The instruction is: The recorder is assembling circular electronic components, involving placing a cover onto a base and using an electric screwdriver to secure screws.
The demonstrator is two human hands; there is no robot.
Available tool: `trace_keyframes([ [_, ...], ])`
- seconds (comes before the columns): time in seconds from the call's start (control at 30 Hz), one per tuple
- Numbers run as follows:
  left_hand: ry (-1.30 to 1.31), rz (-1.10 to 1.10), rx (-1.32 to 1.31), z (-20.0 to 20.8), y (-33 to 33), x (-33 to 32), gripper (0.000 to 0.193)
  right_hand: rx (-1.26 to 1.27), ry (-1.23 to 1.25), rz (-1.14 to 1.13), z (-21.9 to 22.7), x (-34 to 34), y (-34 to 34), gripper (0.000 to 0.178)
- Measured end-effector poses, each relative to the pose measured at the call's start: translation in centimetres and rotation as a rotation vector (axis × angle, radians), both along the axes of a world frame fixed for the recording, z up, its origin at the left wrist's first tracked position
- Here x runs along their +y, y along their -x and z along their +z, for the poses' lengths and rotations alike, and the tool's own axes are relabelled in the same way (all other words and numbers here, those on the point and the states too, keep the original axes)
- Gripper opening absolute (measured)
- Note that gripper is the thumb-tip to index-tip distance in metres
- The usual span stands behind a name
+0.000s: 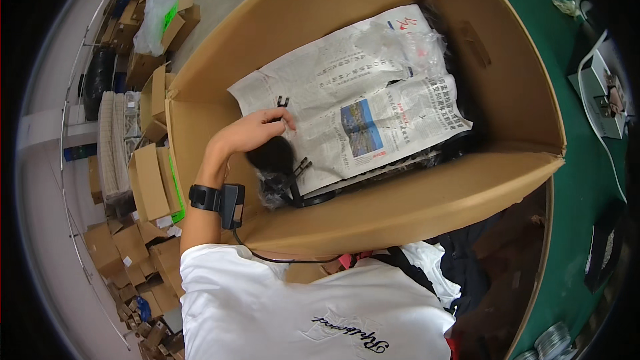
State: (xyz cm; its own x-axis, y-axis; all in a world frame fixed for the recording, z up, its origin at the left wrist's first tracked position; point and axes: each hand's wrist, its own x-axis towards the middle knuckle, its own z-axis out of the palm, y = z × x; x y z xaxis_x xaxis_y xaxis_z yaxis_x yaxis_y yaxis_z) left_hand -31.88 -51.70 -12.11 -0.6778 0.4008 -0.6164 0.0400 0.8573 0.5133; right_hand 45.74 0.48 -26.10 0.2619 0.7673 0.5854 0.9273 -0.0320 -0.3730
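My left hand [257,131] reaches into a large cardboard box [400,221], at the left edge of a newspaper sheet [320,103]. Its fingers are curled, with the fingertips against the paper; what they grip, if anything, is hidden. Just below the hand sits a dark rounded thing [272,157], partly wrapped in clear plastic [272,190]. Small black clip-like pieces [302,167] show beside it. The newspaper covers most of the contents; dark parts peek out along its lower and right edges. Crumpled clear film [427,50] lies over its upper right. My right hand is not in view.
A black strap device [231,204] on my left wrist trails a cable [287,261] along my shirt. Small cardboard boxes [155,180] are piled on the left. On the right, a green surface [533,280] bears a grey box-shaped device [603,100] and a white cable [603,140].
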Motion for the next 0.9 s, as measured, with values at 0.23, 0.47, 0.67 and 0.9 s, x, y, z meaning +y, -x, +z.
trace_keyframes([
  [0.23,0.938,-0.624,-0.282,-5.3,-4.9,-0.1,0.080,0.061,0.007,-0.032,-0.9,-0.7,0.5,0.029],
  [0.47,0.974,-0.644,-0.108,-4.4,-6.2,2.7,0.056,0.150,-0.096,-0.139,0.4,1.4,5.9,0.031],
  [0.67,0.824,-0.407,0.233,12.4,-3.7,18.1,0.044,0.301,-0.361,-0.048,9.0,3.0,8.5,0.033],
  [0.9,-0.218,-1.234,1.284,24.9,-16.3,38.0,0.021,0.722,-0.520,0.547,18.3,2.0,20.1,0.040],
])
